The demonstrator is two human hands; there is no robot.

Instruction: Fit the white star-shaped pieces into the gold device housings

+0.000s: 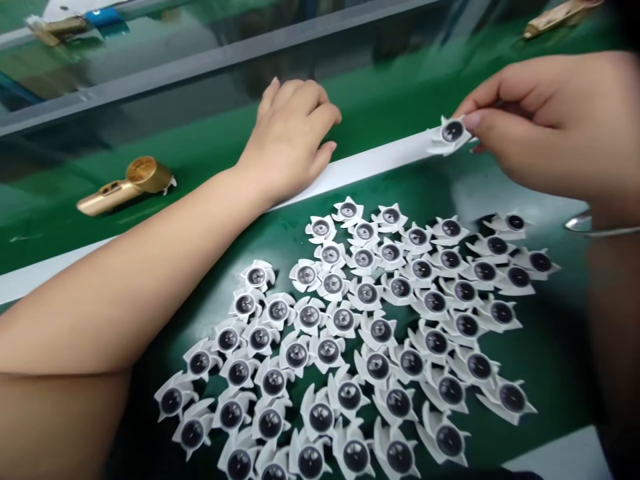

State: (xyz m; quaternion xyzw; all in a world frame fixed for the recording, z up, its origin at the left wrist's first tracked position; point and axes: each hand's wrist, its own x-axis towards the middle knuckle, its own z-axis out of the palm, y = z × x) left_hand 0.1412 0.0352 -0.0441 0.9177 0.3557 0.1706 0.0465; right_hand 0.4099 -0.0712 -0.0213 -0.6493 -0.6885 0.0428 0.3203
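At upper right, the right hand [555,127] pinches one white fan [453,133], apparently a handling step next calling for steady fingers; the left hand [293,137] curls, its grip hidden.

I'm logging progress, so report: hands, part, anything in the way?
Right hand pinching one white fan wheel. Left hand at the white strip, palm hidden. More fan wheels spread on the green surface. Nothing seen blocking the right hand.

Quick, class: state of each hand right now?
Left hand: partly curled; whether it holds anything cannot be told.
Right hand: closed, holding a white fan wheel.
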